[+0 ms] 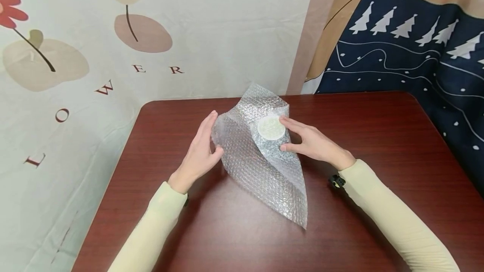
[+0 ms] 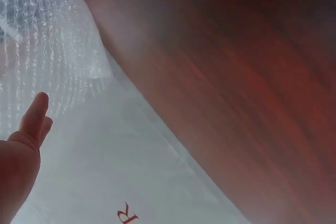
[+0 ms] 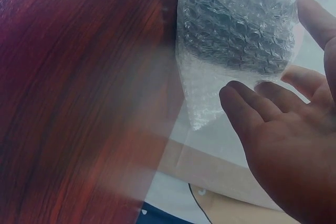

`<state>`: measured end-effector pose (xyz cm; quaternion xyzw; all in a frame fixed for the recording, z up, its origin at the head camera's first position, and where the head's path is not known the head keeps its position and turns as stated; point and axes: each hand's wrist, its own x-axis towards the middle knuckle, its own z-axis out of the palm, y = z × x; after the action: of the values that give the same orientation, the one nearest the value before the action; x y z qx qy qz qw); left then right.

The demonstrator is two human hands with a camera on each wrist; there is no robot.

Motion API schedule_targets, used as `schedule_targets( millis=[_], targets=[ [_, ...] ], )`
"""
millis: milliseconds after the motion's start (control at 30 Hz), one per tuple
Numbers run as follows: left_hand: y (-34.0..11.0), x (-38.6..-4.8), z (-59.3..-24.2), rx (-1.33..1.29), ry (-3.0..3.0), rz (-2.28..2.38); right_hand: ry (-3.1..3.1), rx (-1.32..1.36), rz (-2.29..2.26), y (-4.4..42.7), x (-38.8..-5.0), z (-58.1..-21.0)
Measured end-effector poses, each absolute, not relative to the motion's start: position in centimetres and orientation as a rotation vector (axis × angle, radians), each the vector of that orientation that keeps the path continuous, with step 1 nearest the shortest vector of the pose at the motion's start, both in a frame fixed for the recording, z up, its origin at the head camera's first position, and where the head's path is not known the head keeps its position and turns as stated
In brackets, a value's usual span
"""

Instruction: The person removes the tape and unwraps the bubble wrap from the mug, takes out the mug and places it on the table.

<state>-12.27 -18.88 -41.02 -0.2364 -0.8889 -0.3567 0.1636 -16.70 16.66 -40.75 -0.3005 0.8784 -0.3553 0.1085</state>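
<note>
A sheet of clear bubble wrap stands loosely folded around a round object with a pale, whitish-green top. Its sides are hidden behind the wrap, and a dark body shows through in the right wrist view. At the wrap's left edge is my left hand, fingers fairly straight and thumb spread. On the other side my right hand has its fingertips by the round top's right rim. Its thumb lies against the wrap lower down, and the fingers look extended in the right wrist view.
The dark red-brown wooden table has rounded far corners. Behind it hangs a pale cloth with printed flowers and letters, and a navy cloth with white trees is at the right. A small black device sits at the right cuff.
</note>
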Motion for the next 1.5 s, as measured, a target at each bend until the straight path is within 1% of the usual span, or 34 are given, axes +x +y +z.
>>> schedule_targets(
  millis=[233, 533, 833, 1067, 1233, 1500],
  targets=[
    [-20.0, -11.7, -41.2, -0.538, -2.568, -0.956, 2.575, -0.865, -1.047, 16.6, -16.7, -40.6],
    [-21.5, -11.7, -41.1, -0.523, -2.794, -0.741, 2.569, -0.854, -1.046, 16.6, -16.7, -40.5],
    [-21.9, -11.7, -41.6, -0.610, -2.977, -0.370, 2.563, -0.853, -1.057, 16.7, -16.6, -40.5],
    [-21.8, -11.6, -42.1, -0.685, -3.091, -0.347, 2.567, -0.865, -1.055, 16.7, -16.6, -40.5],
    [-21.8, -11.5, -42.4, -0.691, -3.180, -0.306, 2.574, -0.868, -1.050, 16.7, -16.7, -40.6],
    [-21.2, -11.7, -43.0, -0.780, -3.184, -0.254, 2.587, -0.866, -1.050, 16.6, -16.6, -40.6]
  ],
)
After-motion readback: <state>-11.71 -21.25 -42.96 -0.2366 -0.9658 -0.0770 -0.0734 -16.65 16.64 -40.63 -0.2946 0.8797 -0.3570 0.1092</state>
